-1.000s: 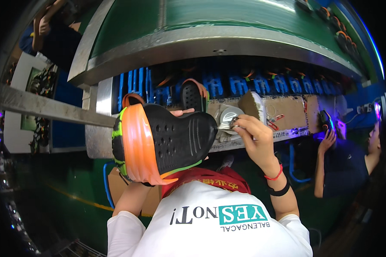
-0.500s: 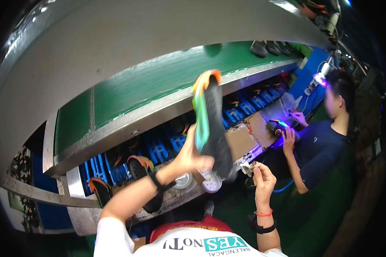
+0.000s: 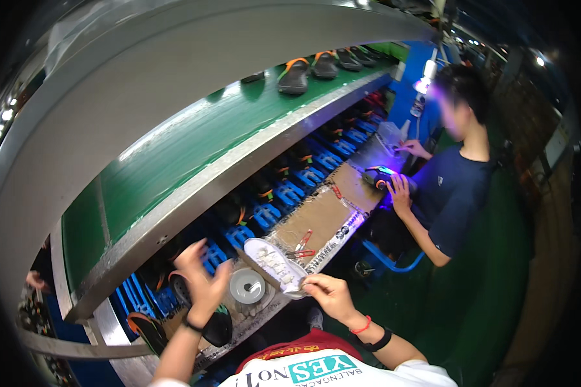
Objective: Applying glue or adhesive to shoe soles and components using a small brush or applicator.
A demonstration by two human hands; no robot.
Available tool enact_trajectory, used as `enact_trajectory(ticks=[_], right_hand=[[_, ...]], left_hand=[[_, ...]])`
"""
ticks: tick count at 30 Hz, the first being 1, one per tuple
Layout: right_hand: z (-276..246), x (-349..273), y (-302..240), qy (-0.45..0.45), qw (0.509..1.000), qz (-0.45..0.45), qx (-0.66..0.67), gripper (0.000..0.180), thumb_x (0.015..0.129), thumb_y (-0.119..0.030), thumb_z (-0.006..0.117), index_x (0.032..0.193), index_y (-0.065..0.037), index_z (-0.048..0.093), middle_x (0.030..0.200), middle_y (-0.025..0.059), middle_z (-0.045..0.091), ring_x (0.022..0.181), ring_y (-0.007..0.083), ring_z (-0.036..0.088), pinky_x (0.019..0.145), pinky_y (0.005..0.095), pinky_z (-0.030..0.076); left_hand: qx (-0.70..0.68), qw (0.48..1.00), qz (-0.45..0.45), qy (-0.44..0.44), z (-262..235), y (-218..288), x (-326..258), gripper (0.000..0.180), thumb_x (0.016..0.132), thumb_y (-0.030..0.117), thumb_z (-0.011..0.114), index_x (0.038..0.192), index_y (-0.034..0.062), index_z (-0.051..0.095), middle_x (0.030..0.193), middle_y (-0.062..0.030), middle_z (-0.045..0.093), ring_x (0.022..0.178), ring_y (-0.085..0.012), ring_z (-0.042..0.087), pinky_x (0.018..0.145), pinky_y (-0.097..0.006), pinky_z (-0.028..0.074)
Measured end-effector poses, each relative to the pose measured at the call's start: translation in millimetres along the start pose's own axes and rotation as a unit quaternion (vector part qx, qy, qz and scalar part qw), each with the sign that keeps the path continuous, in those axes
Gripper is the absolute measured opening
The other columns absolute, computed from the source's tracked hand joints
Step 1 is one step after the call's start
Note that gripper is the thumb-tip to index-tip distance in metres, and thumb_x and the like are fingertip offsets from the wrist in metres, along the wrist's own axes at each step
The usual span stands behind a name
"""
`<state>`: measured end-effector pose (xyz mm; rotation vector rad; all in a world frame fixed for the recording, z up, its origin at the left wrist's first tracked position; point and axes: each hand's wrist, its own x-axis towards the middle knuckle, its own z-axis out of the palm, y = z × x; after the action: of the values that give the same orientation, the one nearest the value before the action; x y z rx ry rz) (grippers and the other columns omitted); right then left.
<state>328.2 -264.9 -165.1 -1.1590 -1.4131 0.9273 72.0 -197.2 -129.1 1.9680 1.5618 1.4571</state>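
Observation:
My left hand [image 3: 203,278] hovers open and blurred over the near edge of the workbench, holding nothing. Just to its right stands a round white tub [image 3: 246,286]. My right hand [image 3: 329,297] grips the near end of a white insole [image 3: 272,261] that lies slanted across the bench. A black shoe with orange trim [image 3: 294,74] sits on the green conveyor belt [image 3: 174,161] above, with more shoes behind it. Another black shoe [image 3: 217,326] lies below my left wrist.
Red-handled pliers [image 3: 301,244] lie on the cardboard-covered bench [image 3: 323,216]. Blue racks [image 3: 290,192] with shoes run under the belt. A co-worker in a dark shirt [image 3: 461,187] sits at right, hands on a shoe [image 3: 379,177] under purple light.
The black and orange shoe that my left hand held up is gone from it; the hand has dropped, empty, to the bench. My right hand now holds the white insole. The view swung right.

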Motion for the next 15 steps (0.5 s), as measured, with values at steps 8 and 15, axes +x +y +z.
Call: enact_trajectory(ticks=[8,15], right_hand=[[57,-21,29,-0.142,0.984,0.097,0.036,0.018,0.083,-0.017,0.061,0.094,-0.004,0.064,0.08,0.0055,0.064,0.066,0.0088,0.055,0.06,0.0243,0.044],[70,-26,18,-0.255,0.965,0.065,0.006,0.021,0.085,-0.016,0.057,0.096,0.001,0.061,0.094,0.0118,0.064,0.083,0.0228,0.063,0.075,0.0295,0.048]], left_hand=[[0.479,0.789,-0.283,0.259,-191,-216,-269,0.063,0.076,0.031,0.063,0.118,-0.0075,0.039,0.117,-0.0247,0.046,0.096,-0.0355,0.052,0.086,-0.044,0.041],[0.421,0.823,-0.38,0.007,-228,-265,-312,0.057,0.084,0.032,0.056,0.123,-0.0058,0.039,0.117,-0.0251,0.049,0.097,-0.0335,0.054,0.083,-0.04,0.044]])
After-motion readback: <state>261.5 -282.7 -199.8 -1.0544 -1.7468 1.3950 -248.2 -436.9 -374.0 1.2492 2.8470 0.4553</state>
